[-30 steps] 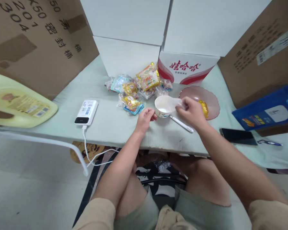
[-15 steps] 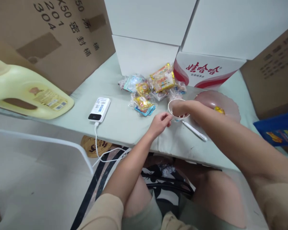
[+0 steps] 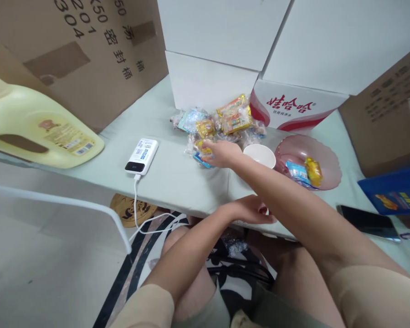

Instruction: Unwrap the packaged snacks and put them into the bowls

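Note:
My right hand (image 3: 223, 153) reaches left across the table, its fingers closed on a yellow-and-blue wrapped snack packet (image 3: 201, 158) at the front of a pile of snack packets (image 3: 232, 119). Just right of that hand stands a white bowl (image 3: 260, 154), partly covered by my right forearm. Below the forearm, at the table's front edge, my left hand (image 3: 253, 209) is curled with the fingers closed. A small pale bit shows at its fingertips, but I cannot make out what it is. A pink plate (image 3: 331, 159) on the right carries a few wrapped snacks.
A white power bank (image 3: 142, 156) with a cable lies to the left, beyond it a yellow jug (image 3: 37, 123). Cardboard boxes (image 3: 130, 41) and white boxes (image 3: 212, 79) line the back. A dark phone (image 3: 367, 222) and a blue box (image 3: 394, 191) sit at the right.
My right hand has left the bowl and moved left onto the snack packet. My left hand has let go of the bowl and come down toward the table edge. The white-handled tool no longer shows.

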The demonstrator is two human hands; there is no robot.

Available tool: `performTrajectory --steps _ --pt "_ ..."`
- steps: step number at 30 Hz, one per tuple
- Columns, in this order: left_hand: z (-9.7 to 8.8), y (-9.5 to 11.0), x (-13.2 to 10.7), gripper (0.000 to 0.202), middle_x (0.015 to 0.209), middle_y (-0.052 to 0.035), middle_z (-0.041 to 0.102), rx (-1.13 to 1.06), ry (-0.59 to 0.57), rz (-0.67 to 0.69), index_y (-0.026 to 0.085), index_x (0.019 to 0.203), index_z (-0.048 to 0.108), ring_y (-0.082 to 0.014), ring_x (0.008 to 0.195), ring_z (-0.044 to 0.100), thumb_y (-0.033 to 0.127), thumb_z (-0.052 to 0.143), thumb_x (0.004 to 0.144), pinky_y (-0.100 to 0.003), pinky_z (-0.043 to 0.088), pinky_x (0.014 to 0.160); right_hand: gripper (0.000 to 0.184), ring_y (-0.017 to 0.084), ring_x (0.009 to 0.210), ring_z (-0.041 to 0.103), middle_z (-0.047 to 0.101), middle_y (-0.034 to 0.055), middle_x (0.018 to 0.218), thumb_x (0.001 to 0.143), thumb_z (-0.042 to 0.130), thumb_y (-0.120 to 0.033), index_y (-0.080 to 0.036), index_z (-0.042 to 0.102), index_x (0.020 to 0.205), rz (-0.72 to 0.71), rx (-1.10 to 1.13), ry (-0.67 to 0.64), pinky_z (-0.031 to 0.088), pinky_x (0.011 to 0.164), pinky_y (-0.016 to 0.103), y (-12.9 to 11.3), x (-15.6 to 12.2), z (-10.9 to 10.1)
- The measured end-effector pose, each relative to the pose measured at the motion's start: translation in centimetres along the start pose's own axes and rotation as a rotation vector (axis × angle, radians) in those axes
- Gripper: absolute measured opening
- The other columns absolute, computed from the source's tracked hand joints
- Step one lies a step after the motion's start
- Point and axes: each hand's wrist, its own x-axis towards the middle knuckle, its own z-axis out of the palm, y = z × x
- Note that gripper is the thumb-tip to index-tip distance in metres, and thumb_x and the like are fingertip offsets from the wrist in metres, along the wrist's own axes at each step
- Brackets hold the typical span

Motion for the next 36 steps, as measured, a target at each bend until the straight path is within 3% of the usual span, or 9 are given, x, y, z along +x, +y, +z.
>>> performTrajectory --steps 3,5,9,15,19,23,29,32,36 --pt "0.0 -0.1 -0.1 0.009 0.069 0.0024 0.059 0.117 -0.198 -0.044 0.021 0.077 0.061 -0.0135 0.065 0.054 0.028 0.066 0.078 -0.026 0.04 0.062 0.043 0.024 0.084 0.062 0.069 0.0073 0.097 0.086 0.057 -0.038 -0.028 0.056 0.128 -0.052 0.303 0.257 0.048 0.074 0.036 2.0 -4.0 -0.7" --pt "-0.5 -0.4 -0.3 0.009 0.07 0.0021 0.061 0.183 -0.178 -0.112 0.021 0.079 0.062 -0.0148 0.067 0.055 0.03 0.063 0.08 -0.026 0.04 0.062 0.039 0.017 0.065 0.055 0.064 0.0022 0.085 0.088 0.052 -0.04 -0.027 0.053 0.125 -0.04 0.762 0.351 0.043 0.057 0.029 3.7 -8.0 -0.5" --pt "-2.1 -1.3 -0.5 0.012 0.065 0.0024 0.06 0.174 0.052 -0.178 0.021 0.079 0.064 -0.0143 0.062 0.054 0.024 0.053 0.082 -0.027 0.039 0.059 0.032 0.012 0.047 0.039 0.052 -0.003 0.071 0.078 0.06 -0.056 -0.03 0.054 0.097 0.191 1.554 0.498 0.021 0.038 0.023 7.6 -15.6 3.0" --pt "-3.3 -1.8 -0.9 0.024 0.08 -0.0029 0.066 -0.123 0.465 -0.304 0.017 0.085 0.061 -0.0145 0.065 0.058 0.036 0.046 0.089 -0.028 0.046 0.066 0.039 0.01 0.039 0.032 0.042 -0.0052 0.051 0.067 0.07 -0.057 -0.026 0.048 0.075 0.404 1.792 0.56 0.021 0.036 0.025 10.4 -18.8 9.5" --pt "-2.6 -1.3 -1.2 0.052 0.117 -0.0084 0.067 -0.375 0.339 -0.183 0.02 0.118 0.058 -0.0223 0.103 0.064 0.051 0.069 0.078 -0.032 0.051 0.086 0.054 0.012 0.038 0.048 0.058 -0.0052 0.058 0.069 0.064 -0.066 -0.025 0.052 0.101 0.432 1.74 0.372 0.021 0.033 0.02 9.5 -18.4 11.4" --pt "-2.5 -1.1 -1.0 0.065 0.114 -0.0077 0.066 -0.339 0.429 -0.175 0.019 0.124 0.053 -0.0227 0.101 0.064 0.045 0.08 0.07 -0.032 0.053 0.086 0.043 0.016 0.046 0.061 0.071 0.0014 0.074 0.089 0.048 -0.059 -0.023 0.059 0.109 0.29 1.383 0.115 0.039 0.042 0.026 9.7 -18.9 11.2" --pt "-3.5 -1.6 -0.7 0.057 0.105 -0.0059 0.065 -0.18 0.555 -0.242 0.018 0.117 0.054 -0.018 0.087 0.063 0.038 0.079 0.069 -0.025 0.052 0.066 0.026 0.029 0.097 0.065 0.073 0.0127 0.101 0.09 0.048 -0.027 -0.019 0.071 0.099 0.318 0.42 0.656 0.049 0.087 0.042 13.7 -20.4 11.4" --pt "-3.6 -2.0 -0.9 0.054 0.099 -0.0048 0.065 -0.159 0.549 -0.324 0.018 0.116 0.054 -0.015 0.075 0.062 0.035 0.077 0.07 -0.023 0.049 0.056 0.037 0.033 0.111 0.057 0.066 0.0186 0.122 0.087 0.052 -0.022 -0.013 0.066 0.12 0.319 0.187 0.646 0.046 0.094 0.046 14.9 -20.2 12.2" --pt "-3.7 -2.3 -1.2 0.05 0.095 -0.0038 0.065 -0.187 0.57 -0.378 0.017 0.115 0.054 -0.0142 0.074 0.062 0.032 0.075 0.072 -0.022 0.049 0.056 0.034 0.032 0.094 0.06 0.069 0.0168 0.108 0.089 0.053 -0.023 -0.016 0.069 0.118 0.387 0.077 0.568 0.048 0.08 0.043 15.4 -20.0 12.7"
